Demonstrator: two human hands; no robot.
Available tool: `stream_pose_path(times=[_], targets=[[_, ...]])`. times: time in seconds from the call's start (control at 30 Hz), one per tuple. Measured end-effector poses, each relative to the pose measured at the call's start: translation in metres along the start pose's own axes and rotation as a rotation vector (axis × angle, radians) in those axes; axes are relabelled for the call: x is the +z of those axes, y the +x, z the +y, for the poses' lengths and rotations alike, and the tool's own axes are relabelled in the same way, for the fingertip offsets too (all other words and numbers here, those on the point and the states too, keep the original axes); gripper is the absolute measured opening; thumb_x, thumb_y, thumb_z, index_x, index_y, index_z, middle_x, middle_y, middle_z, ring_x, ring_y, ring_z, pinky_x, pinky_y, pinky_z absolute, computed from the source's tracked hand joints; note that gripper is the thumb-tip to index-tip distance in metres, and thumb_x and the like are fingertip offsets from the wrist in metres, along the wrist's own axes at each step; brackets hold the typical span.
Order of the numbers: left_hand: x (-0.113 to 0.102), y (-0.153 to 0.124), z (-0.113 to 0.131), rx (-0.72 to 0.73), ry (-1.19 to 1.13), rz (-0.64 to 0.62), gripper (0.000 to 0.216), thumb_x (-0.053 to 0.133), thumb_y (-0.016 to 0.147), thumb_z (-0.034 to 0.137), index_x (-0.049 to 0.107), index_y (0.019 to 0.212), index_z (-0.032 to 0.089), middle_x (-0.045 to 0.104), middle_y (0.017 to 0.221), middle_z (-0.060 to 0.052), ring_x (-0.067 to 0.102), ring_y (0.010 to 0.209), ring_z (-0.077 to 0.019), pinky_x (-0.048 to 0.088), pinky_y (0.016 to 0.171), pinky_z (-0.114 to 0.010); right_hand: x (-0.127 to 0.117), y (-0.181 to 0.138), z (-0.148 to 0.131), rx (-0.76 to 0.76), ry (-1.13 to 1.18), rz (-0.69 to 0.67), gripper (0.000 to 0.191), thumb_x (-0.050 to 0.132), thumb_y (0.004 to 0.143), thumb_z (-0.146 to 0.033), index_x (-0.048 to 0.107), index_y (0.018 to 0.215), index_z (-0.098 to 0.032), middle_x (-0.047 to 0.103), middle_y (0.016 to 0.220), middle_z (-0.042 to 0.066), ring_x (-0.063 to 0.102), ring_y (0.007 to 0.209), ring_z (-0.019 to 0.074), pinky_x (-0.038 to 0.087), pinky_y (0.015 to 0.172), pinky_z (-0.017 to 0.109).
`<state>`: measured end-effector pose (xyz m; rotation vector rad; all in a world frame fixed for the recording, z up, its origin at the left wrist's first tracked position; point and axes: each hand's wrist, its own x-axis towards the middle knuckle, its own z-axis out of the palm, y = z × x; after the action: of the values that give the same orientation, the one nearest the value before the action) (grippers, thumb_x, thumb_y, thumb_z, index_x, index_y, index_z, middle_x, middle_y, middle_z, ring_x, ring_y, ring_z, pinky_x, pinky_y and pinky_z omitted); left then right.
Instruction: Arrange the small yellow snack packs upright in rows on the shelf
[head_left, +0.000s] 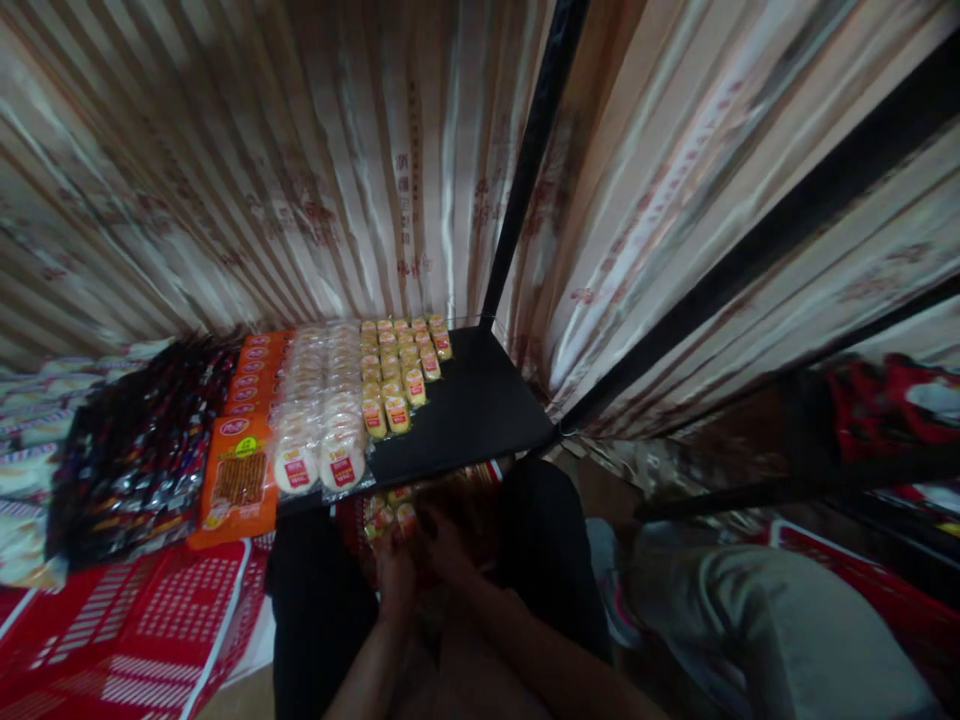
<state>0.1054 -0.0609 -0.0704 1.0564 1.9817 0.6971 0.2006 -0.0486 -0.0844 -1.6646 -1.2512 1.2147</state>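
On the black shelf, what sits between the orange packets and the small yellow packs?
Two rows of round white snacks in clear wrapping lie between the orange packets and the yellow packs, seen in the head view.

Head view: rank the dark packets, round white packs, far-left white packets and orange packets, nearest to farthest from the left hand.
From the left hand:
1. Round white packs, up and left.
2. Orange packets, next leftward.
3. Dark packets, left of those.
4. Far-left white packets, at the edge.
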Motion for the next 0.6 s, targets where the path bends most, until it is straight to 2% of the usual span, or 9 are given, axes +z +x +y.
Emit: stream_pose_path(times=[0.1, 0.23, 0.4, 0.6], targets=[[-0.003, -0.012, 0.016, -0.055, -0.042, -0.016, 0.034, 0.033, 0.083, 0.021, 0.056, 0.106, 0.011, 0.064, 0.109, -0.015, 0.060, 0.100, -0.0185, 0.046, 0.086, -0.029, -0.017, -0.012, -0.008, -0.147, -0.053, 0.026, 0.035, 0.048, 0.077, -0.023, 0.059, 0.110, -0.017, 0.063, 0.110, 0.011, 0.059, 0.102, 0.0214, 0.043, 0.093, 0.039], [-0.006, -0.026, 0.033, -0.049, -0.137, -0.011, 0.031, 0.035, 0.082, 0.025, 0.055, 0.104, 0.015, 0.064, 0.108, -0.011, 0.060, 0.101, -0.0183, 0.047, 0.086, -0.029, -0.036, -0.023, -0.016, -0.325, -0.142, 0.087, 0.035, 0.045, 0.080, -0.026, 0.059, 0.111, -0.020, 0.063, 0.112, 0.010, 0.057, 0.105, 0.0219, 0.043, 0.094, 0.038], [-0.009, -0.031, 0.056, 0.082, -0.252, 0.015, 0.029, 0.040, 0.076, 0.023, 0.055, 0.100, 0.016, 0.063, 0.106, -0.009, 0.060, 0.098, -0.0168, 0.046, 0.087, -0.027, -0.053, -0.021, -0.036, -0.392, -0.200, 0.137, 0.033, 0.043, 0.084, -0.029, 0.057, 0.114, -0.024, 0.062, 0.114, 0.007, 0.056, 0.106, 0.0206, 0.043, 0.094, 0.037], [-0.010, -0.021, 0.095, 0.264, -0.373, -0.028, 0.035, 0.038, 0.075, 0.018, 0.053, 0.106, 0.017, 0.063, 0.107, -0.008, 0.061, 0.093, -0.0143, 0.048, 0.084, -0.025, -0.066, 0.004, -0.072, -0.403, -0.125, 0.222, 0.035, 0.042, 0.085, -0.030, 0.054, 0.117, -0.022, 0.059, 0.117, 0.007, 0.054, 0.108, 0.0194, 0.042, 0.095, 0.035]])
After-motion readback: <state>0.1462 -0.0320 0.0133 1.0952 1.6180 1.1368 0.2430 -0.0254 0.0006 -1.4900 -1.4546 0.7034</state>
